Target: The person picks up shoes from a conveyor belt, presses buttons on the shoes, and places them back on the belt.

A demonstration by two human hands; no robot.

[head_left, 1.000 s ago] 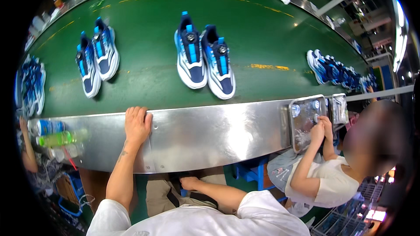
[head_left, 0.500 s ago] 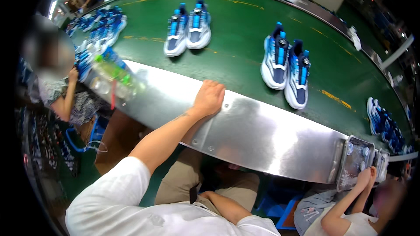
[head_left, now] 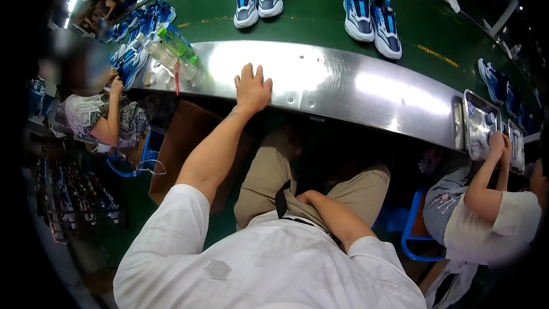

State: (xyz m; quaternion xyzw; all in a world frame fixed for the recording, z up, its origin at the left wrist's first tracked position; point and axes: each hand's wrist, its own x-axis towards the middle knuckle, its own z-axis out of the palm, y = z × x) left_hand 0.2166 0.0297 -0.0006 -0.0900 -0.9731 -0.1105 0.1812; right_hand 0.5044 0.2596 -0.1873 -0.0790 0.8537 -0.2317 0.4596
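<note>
I watch the left hand [head_left: 253,88] come back from the far edge of the shiny steel ledge [head_left: 334,83], fingers now spread, holding nothing; right hand [head_left: 309,196] at the beige-trousered lap [head_left: 258,182], grip I can't tell; nearest blue-and-white sneaker pair [head_left: 246,8] sits untouched on the flat green belt [head_left: 314,14].

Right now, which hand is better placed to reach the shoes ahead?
Probably the left hand: it lies spread on the metal ledge, closer to the shoes; the right hand is down at the lap.

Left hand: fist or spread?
Spread: the left hand shows its fingers fanned apart, gaps between them, over the metal ledge.
</note>
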